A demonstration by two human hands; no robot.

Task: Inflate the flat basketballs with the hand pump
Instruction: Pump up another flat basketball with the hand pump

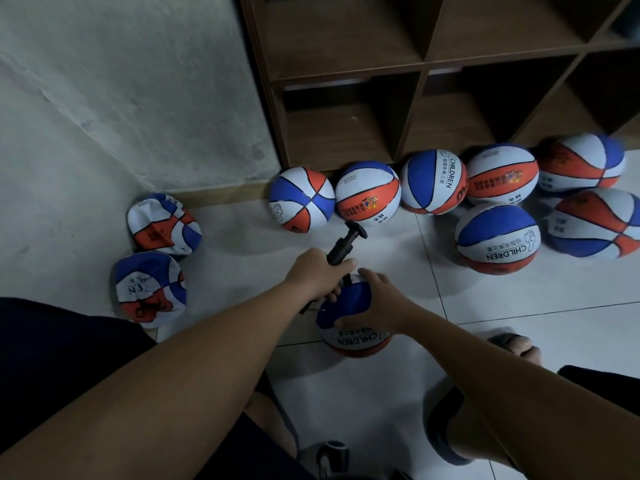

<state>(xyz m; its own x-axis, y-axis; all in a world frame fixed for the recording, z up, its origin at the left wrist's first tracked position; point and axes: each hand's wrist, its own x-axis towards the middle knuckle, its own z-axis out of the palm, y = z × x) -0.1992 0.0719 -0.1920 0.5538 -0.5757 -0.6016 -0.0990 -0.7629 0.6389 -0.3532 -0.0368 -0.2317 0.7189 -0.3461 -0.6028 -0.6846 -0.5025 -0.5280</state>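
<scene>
A blue, white and orange basketball [349, 336] sits on the floor tiles in front of me. My right hand [377, 303] lies over its top, fingers curved round it and thumb low on the side. My left hand [317, 271] grips the barrel of a black hand pump [343, 247], whose T-handle points up and away. The pump's lower end meets the ball between my two hands. Two flat, crumpled basketballs lie at the left by the wall, one [162, 223] behind the other [150, 289].
Several round basketballs [369, 195] line the foot of a brown wooden cubby shelf [419, 64], with more [497, 237] to the right. A grey wall [121, 91] stands at left. My knees and feet frame the near floor.
</scene>
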